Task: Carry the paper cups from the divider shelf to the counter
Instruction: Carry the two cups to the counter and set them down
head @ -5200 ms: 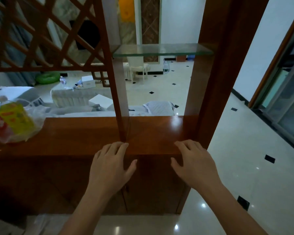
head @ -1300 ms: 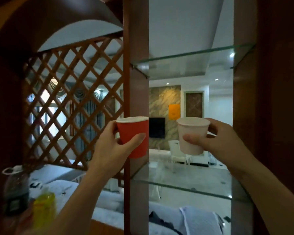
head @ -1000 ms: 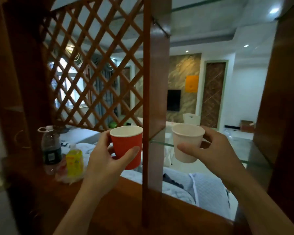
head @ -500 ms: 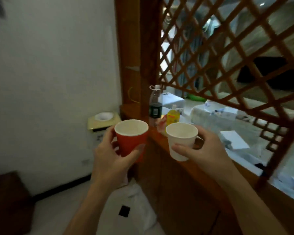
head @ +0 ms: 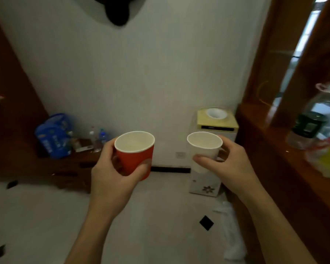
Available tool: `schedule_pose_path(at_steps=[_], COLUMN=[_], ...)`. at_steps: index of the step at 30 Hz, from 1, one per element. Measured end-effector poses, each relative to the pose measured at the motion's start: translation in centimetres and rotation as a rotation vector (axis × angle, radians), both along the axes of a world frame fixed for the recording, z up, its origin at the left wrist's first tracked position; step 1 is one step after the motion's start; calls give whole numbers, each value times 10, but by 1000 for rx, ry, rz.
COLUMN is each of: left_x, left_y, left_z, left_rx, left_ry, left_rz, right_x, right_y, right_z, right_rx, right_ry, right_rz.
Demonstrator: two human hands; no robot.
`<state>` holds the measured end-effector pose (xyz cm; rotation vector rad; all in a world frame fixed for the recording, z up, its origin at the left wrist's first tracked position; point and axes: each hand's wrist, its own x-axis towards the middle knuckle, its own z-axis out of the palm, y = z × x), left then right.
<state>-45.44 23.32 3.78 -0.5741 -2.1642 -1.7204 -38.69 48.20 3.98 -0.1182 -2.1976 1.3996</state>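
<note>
My left hand grips a red paper cup with a white inside, held upright at chest height. My right hand holds a white paper cup, also upright, about a hand's width to the right of the red one. Both cups look empty. The wooden divider with its ledge runs along the right edge of the view, apart from both hands.
Ahead is a white wall with a water dispenser against it. A low dark wooden cabinet at left carries a blue bag and small bottles. A plastic bottle stands on the divider ledge. White tiled floor lies below.
The view has swung left, away from the lattice divider, toward the white wall and the low cabinet. Both hands keep the cups in the same grip in front of me.
</note>
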Motion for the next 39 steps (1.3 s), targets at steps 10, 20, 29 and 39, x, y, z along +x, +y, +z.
schedule_pose_path(at_steps=[10,20,29,39], left_x=[47,139,145,84], left_y=[-84,-124,-211,-391], left_z=[-21,-50,-72,-78], left_rx=[31,51,133,174], left_ry=[-92,-150,-161,-191], left_rz=[547,975,1113,1114], right_x=[-87,-94,-120,-185], right_y=[-79,-169,-279,-466], right_z=[-20,-47,-63,-65], right_rx=[-52,-15,20,32], right_ry=[-42,-112,-159,-199], right_rz=[500,941,1130,1166])
